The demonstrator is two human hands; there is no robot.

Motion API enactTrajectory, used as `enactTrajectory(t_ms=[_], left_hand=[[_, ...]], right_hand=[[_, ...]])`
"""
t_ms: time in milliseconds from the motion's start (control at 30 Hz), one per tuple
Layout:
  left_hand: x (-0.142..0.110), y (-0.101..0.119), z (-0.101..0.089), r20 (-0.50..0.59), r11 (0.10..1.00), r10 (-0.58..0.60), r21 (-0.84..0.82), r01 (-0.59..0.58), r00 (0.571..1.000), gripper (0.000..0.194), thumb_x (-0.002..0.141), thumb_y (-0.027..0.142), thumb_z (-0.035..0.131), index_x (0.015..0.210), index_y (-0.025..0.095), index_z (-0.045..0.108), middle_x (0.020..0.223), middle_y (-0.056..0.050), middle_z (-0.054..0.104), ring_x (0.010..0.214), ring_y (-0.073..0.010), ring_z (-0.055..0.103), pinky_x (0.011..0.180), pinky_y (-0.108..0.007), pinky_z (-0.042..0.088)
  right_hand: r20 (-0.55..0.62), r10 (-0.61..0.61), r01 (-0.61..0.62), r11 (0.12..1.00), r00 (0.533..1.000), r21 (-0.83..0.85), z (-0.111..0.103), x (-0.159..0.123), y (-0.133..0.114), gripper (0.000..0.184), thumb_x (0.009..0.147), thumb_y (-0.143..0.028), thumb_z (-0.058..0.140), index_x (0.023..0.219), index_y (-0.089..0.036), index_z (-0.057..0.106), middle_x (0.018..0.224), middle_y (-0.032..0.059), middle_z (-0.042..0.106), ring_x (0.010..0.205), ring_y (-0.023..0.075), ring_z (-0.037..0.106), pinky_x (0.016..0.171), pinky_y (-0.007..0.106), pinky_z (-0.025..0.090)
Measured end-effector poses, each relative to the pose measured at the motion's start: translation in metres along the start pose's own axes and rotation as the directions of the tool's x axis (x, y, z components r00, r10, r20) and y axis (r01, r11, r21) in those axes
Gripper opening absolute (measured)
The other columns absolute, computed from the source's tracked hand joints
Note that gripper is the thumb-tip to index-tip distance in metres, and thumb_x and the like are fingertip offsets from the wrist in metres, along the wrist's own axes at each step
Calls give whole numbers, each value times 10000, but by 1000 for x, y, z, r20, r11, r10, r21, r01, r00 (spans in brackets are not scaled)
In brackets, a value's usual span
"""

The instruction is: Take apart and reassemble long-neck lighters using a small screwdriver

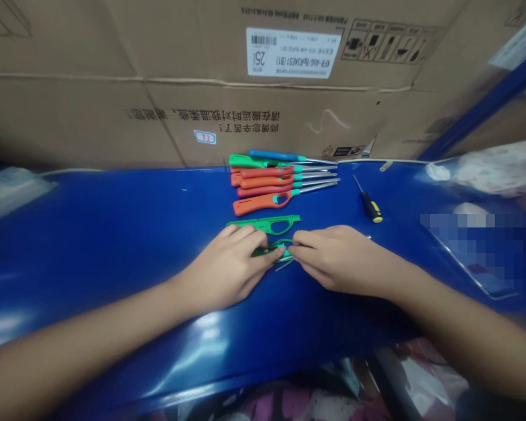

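Observation:
My left hand point(236, 263) is closed around the handle side of a green lighter half-shell point(284, 241), which lies low over the blue table. My right hand point(333, 257) pinches at the right end of the same piece, its fingertips close to the left thumb. Between the fingertips a small turquoise part point(284, 251) shows, with thin wires or rods below it. Much of the piece is hidden by my fingers. Just beyond my left hand lies another green lighter shell half point(267, 224) with an oval trigger opening.
Several long-nosed lighters point(263, 203), orange, red, green and blue, lie stacked behind. A black-and-yellow screwdriver point(370, 207) lies to their right. A large cardboard box point(193, 93) stands along the back of the blue table point(114, 234). A clear-edged flat object point(473, 257) sits right.

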State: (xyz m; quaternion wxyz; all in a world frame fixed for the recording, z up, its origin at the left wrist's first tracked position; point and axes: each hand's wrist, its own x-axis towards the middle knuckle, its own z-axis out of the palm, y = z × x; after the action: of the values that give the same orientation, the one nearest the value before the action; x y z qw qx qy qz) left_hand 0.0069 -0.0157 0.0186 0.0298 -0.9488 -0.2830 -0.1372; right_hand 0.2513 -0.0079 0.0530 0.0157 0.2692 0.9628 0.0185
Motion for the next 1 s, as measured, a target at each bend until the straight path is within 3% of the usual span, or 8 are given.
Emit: enactTrajectory(t_ms=[167, 333, 467, 567, 833, 1000], left_hand=[[-2, 1, 2, -25, 1000, 1, -8, -1, 1000, 346, 1024, 249, 435, 1301, 199, 636, 1021, -111, 653, 916, -241, 588, 739, -363, 441], [-6, 0, 8, -81, 996, 1, -94, -9, 997, 338, 1012, 216, 465, 1305, 187, 631, 1208, -123, 668, 1066, -265, 624, 833, -394, 494], [-7, -1, 11, -127, 986, -27, -168, 6, 992, 292, 1002, 218, 503, 1249, 199, 658, 1216, -92, 690, 1077, -245, 643, 885, -393, 517], [-7, -2, 11, -135, 979, -34, -202, 7, 990, 262, 996, 212, 516, 1202, 211, 679, 1229, -75, 694, 1074, -238, 643, 902, -394, 524], [-7, -4, 11, -127, 982, -13, -191, -12, 992, 240, 991, 220, 532, 1146, 228, 715, 1259, -67, 690, 1077, -256, 635, 899, -425, 526], [-7, -3, 9, -110, 985, -10, -174, -9, 994, 258, 999, 216, 511, 1164, 219, 709, 1257, -76, 692, 1068, -258, 627, 890, -424, 530]], right_hand=[[16, 125, -125, 966, 992, 227, -4, -6, 8, 114, 959, -220, 535, 981, -184, 641, 1022, 49, 628, 776, 154, 603, 654, 278, 412], [46, 77, -89, 932, 996, 353, -2, -7, 18, 51, 928, -173, 580, 970, -199, 593, 1039, 34, 585, 770, 134, 572, 665, 258, 423], [41, 49, -61, 906, 998, 418, -1, -8, 21, 54, 925, -160, 577, 948, -201, 603, 1010, 25, 573, 766, 127, 553, 680, 256, 418], [31, 35, -45, 892, 999, 449, -3, -8, 20, 19, 928, -197, 587, 918, -197, 602, 980, 23, 577, 760, 128, 537, 666, 256, 408], [-21, 87, -71, 912, 996, 403, 2, -2, 17, 223, 1009, -264, 493, 824, -176, 582, 888, 31, 576, 736, 134, 527, 670, 271, 401], [-44, 71, -46, 904, 997, 424, 6, -1, 21, 69, 953, -239, 604, 912, -186, 622, 927, 26, 605, 767, 137, 548, 670, 260, 408]])
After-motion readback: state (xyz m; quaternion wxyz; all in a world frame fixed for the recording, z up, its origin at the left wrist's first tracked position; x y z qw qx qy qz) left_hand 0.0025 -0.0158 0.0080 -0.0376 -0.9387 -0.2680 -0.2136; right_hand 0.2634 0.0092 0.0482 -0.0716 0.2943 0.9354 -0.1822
